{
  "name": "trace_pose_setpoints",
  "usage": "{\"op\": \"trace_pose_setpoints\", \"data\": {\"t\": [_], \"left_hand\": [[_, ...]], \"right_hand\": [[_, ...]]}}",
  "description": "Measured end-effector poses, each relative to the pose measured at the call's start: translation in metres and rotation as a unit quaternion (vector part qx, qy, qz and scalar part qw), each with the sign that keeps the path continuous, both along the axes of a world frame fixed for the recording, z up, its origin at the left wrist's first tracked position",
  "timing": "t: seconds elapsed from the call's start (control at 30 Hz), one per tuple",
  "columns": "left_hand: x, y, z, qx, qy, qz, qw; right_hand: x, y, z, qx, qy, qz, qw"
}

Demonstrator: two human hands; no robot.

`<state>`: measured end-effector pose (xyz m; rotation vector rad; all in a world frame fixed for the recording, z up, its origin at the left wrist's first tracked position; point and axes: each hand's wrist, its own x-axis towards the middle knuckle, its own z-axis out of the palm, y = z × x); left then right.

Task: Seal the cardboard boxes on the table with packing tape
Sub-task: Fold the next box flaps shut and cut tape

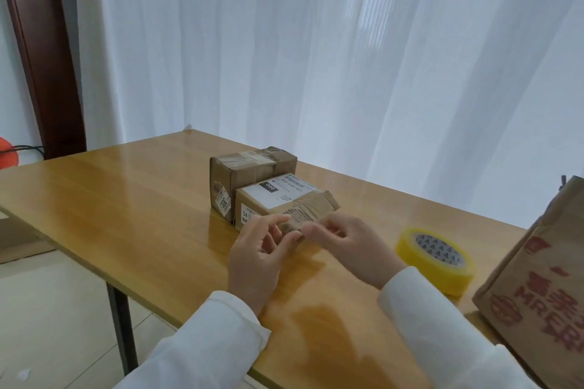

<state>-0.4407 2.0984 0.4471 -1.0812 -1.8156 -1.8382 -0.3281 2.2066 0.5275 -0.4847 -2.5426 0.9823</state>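
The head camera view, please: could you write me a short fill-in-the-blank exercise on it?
1. The roll of tape is ____ in colour.
2. The roll lies on the table, nearest the person's ____ hand.
3. The number of small boxes standing beyond the hands is ____.

Missing words: yellow; right; two

Soft daylight through the curtain [316, 41] at 12 o'clock; glare streaks the surface [126, 192]; fingers [319, 227] motion-blurred.
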Motion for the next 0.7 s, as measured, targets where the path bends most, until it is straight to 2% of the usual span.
{"op": "trace_pose_setpoints", "data": {"t": [0.13,0.27,0.37,0.5,0.57,0.7], "left_hand": [[-0.005,-0.005,0.004,0.027,-0.043,0.050,0.997],[-0.016,-0.005,0.020,-0.016,-0.047,0.032,0.998],[-0.033,-0.002,0.060,-0.129,-0.029,0.007,0.991],[-0.049,0.009,0.107,-0.303,-0.017,-0.036,0.952],[-0.054,0.014,0.112,-0.335,-0.006,-0.031,0.942],[-0.061,0.016,0.110,-0.378,-0.028,-0.045,0.924]], "right_hand": [[-0.019,-0.009,-0.016,-0.050,0.112,0.020,0.992],[-0.029,-0.004,-0.020,-0.157,0.162,0.000,0.974],[-0.038,0.003,-0.018,-0.246,0.166,-0.037,0.954],[-0.048,0.008,-0.015,-0.336,0.146,-0.088,0.926],[-0.052,0.008,-0.015,-0.360,0.135,-0.103,0.917],[-0.053,0.010,-0.020,-0.342,0.112,-0.114,0.926]]}}
